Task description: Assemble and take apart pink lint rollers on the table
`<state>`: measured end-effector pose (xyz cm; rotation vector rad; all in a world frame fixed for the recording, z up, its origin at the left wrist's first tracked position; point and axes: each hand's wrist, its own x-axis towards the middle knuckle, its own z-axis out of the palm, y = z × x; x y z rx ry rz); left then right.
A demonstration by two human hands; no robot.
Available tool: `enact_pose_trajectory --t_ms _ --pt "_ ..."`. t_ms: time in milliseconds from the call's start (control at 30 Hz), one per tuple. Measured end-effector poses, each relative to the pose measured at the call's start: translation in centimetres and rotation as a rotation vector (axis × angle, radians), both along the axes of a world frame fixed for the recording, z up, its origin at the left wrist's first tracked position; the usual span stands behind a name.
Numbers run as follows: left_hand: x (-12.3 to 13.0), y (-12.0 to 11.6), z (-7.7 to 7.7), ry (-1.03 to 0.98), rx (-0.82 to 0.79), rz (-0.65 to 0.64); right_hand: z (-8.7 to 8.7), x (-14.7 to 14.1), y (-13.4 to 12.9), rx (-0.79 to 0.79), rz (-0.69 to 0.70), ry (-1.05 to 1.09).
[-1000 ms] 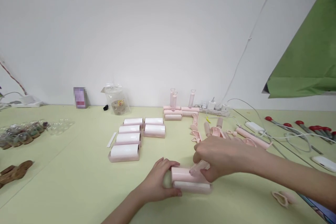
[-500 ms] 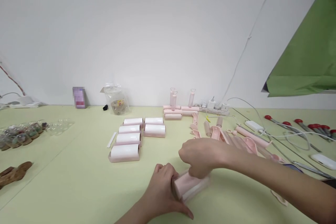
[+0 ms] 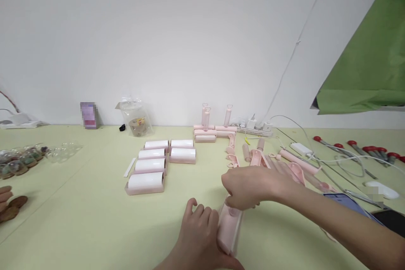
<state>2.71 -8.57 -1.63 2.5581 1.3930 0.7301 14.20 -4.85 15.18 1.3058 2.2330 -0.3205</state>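
Note:
A pink lint roller (image 3: 228, 228) in a clear cover lies at an angle on the table between my hands. My right hand (image 3: 247, 187) is closed around its far end, hiding the handle there. Against the near left side rests my left hand (image 3: 202, 236), its thumb wrapped round the near end and its fingers bent. White paper rolls (image 3: 146, 180) in pink trays stand grouped to the left. Loose pink handle parts (image 3: 257, 158) lie beyond my right hand.
Finished-looking pink rollers (image 3: 205, 132) stand by the wall near a power strip (image 3: 253, 130). Cables, a phone (image 3: 348, 206) and red-tipped rods (image 3: 352, 145) lie right. Glass jars (image 3: 19, 166) and brown pieces (image 3: 15, 211) are left, beside what look like another person's fingers (image 3: 4, 194).
The lint roller has turned so its near end points more towards me. My left hand has moved with it, slightly right and nearer. The view has shifted a little right.

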Motion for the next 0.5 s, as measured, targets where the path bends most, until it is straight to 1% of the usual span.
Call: enact_pose_trajectory --t_ms 67,167,200,267,333,367,400,433,467,500 --pt "0.6 -0.3 -0.1 0.04 -0.022 0.013 -0.2 -0.4 -0.1 -0.014 -0.008 0.003" --pt "1.2 -0.7 -0.2 0.068 -0.084 0.046 -0.3 -0.5 0.1 -0.02 -0.066 0.023" --pt "1.3 -0.8 -0.1 0.072 -0.107 0.062 -0.2 -0.2 0.4 -0.061 -0.09 0.036" --pt "1.1 -0.7 0.4 0.089 -0.145 0.083 0.6 0.9 0.9 -0.213 -0.138 0.099" --pt "0.4 -0.3 1.1 0.117 -0.169 0.073 1.6 2.9 1.1 -0.307 -0.214 0.259" --pt "0.0 -0.1 1.5 0.128 -0.176 0.052 1.9 4.2 1.1 -0.269 -0.268 0.376" --pt "-0.5 0.3 1.9 0.129 -0.183 0.021 1.9 5.7 0.8 -0.161 -0.323 0.501" --pt "-1.0 0.6 2.3 0.121 -0.187 -0.011 1.5 7.3 0.4 -0.035 -0.382 0.614" --pt "-1.5 0.9 2.7 0.109 -0.194 -0.044 0.6 9.0 -0.2 0.088 -0.42 0.695" --pt "-2.0 1.2 3.0 0.095 -0.207 -0.072 -0.9 10.9 -0.8 0.202 -0.447 0.722"
